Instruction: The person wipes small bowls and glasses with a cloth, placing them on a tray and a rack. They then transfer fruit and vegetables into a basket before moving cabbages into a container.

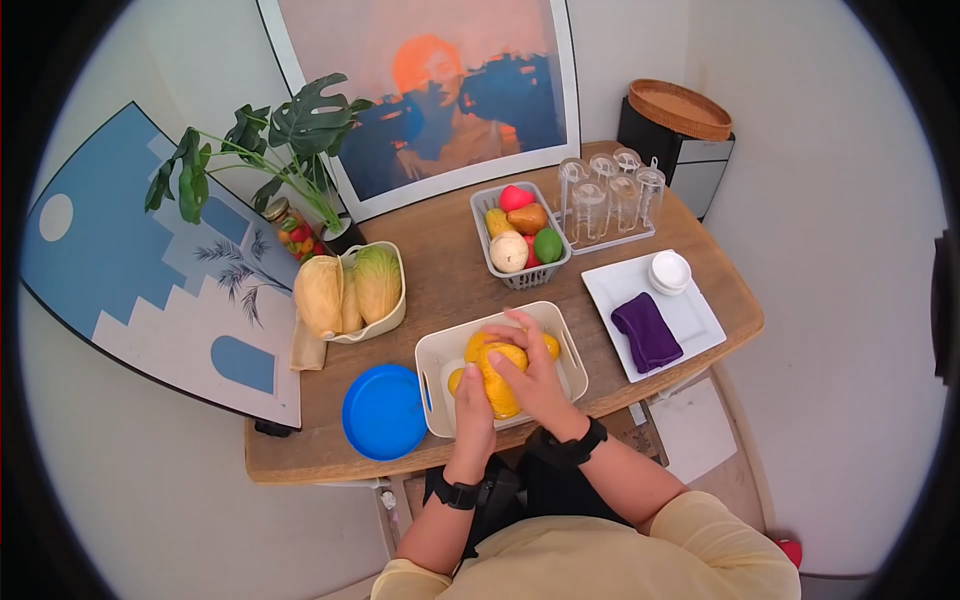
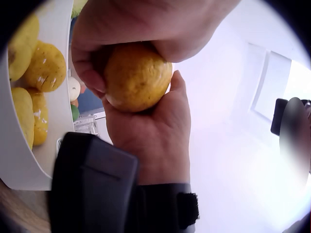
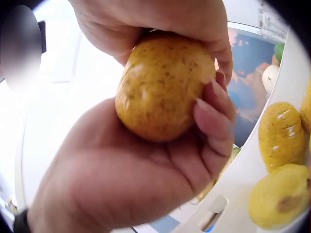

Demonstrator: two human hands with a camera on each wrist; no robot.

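Above a cream handled bin point(image 1: 430, 402), both hands hold one yellow-brown, speckled potato point(image 3: 165, 87) between them. My left hand point(image 1: 474, 412) cups it from the left, its fingers curled around the skin in the right wrist view. From the right, my right hand point(image 1: 543, 385) wraps the other end, with some fingers raised in the head view. Each palm hides part of the potato. Several more yellow potatoes point(image 2: 46, 66) lie in the bin, some with pale marks on the skin.
A blue plate point(image 1: 384, 412) lies left of the bin. Behind stand a bin of leafy vegetables point(image 1: 378, 283), a grey produce basket point(image 1: 520, 282) and upturned glasses point(image 1: 590, 210) on a rack. At right, a white square plate point(image 1: 705, 335) bears a purple cloth point(image 1: 647, 332) and small white bowls point(image 1: 670, 270).
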